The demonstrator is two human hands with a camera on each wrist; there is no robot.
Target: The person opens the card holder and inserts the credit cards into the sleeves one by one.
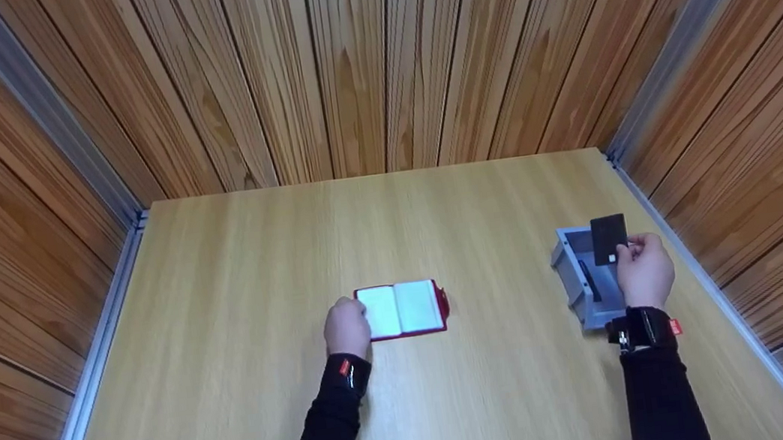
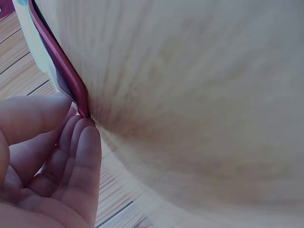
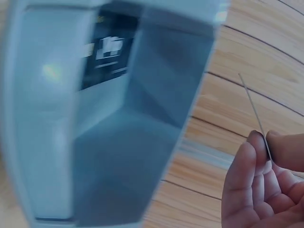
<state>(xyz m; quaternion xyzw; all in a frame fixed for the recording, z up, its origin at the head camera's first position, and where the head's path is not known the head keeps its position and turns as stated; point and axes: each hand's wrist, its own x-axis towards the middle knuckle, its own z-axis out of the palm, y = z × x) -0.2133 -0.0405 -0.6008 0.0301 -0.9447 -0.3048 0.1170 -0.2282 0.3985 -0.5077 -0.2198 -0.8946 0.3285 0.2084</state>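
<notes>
A small notebook (image 1: 417,307) with a red cover lies open on the table, its white pages facing up. My left hand (image 1: 347,328) pinches its left edge; in the left wrist view the thumb is on the page side and the fingertips are at the red cover (image 2: 64,66). My right hand (image 1: 645,271) holds a thin black card (image 1: 607,237) by its lower corner, between thumb and fingers, over a grey-blue bin (image 1: 575,290). Edge-on, the card (image 3: 255,111) shows as a thin line in the right wrist view.
Inside the bin, against its left wall, stands a dark flat item (image 3: 111,45) with white print. A red tab (image 1: 442,302) sticks out at the notebook's right side. Wooden walls (image 1: 356,65) and metal rails (image 1: 97,365) bound the table (image 1: 254,268).
</notes>
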